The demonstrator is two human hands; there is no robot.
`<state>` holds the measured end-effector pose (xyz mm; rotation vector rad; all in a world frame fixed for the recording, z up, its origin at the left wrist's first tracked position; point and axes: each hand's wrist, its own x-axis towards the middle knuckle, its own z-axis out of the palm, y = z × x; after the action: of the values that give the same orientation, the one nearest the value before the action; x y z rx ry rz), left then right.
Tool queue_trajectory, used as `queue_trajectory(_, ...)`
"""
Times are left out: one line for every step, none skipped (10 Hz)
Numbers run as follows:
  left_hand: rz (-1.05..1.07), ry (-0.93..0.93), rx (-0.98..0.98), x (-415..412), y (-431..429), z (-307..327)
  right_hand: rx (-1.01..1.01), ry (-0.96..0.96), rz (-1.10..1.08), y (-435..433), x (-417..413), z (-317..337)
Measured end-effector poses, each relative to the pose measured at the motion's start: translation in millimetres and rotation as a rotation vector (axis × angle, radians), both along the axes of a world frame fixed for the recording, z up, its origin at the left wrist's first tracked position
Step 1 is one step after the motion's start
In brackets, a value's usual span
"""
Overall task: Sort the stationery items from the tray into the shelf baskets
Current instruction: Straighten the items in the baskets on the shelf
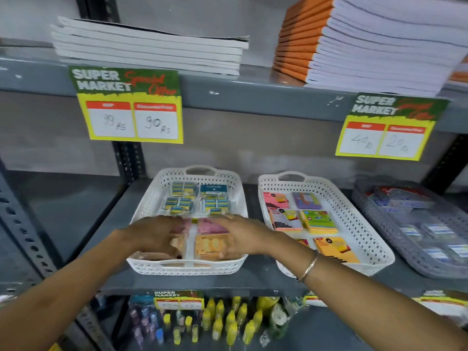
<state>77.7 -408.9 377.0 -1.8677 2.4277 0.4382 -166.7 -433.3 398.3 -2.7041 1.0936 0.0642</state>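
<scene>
Left fingers (174,245): curled onto an orange pack (178,243) at the near left of the white basket (187,268); blurred, so whether they clamp it I cannot tell.
Right fingers (225,250): bent down over another orange pack (211,245) on the near right; grip likewise unclear.
Left hand (154,235): inside the basket, palm down.
Right hand (244,236): inside the same basket, a bangle (310,266) on its wrist.
Pink packs (211,226): just behind the orange ones, partly under the hands.
Eraser packs (181,201): fill the basket's far half.
Second basket (364,216): just right, holding sticky-note pads (320,220).
Grey basket (395,239): further right.
Shelf (76,219): bears all three baskets.
Price tags (130,106): hang from the shelf above.
</scene>
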Motion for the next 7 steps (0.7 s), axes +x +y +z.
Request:
queue_trajectory(0.039,0.034,-0.201,-32,-6,31,-0.099,-0.208,-0.132,-7,-43,28)
queue_trajectory(0.003,0.162,-0.339,-77,-7,48,-0.118,-0.263,-0.267,-18,-93,41)
queue_trajectory(-0.163,0.258,-0.418,-163,-9,49,-0.026,-0.044,-0.335,-37,-180,35)
queue_trajectory(-0.220,0.236,-0.301,-217,-16,33,0.080,0.163,-0.336,-42,-225,17)
queue_trajectory(-0.236,0.054,-0.157,-270,-32,1,0.143,0.290,-0.286,-49,-262,-12)
queue_trajectory(-0.309,-0.173,-0.147,-285,-44,-16,0.110,0.325,-0.211,-54,-271,-25)
queue_trajectory(-0.090,0.136,-0.030,-295,-52,-45,0.037,0.301,-0.137,-59,-279,-36)
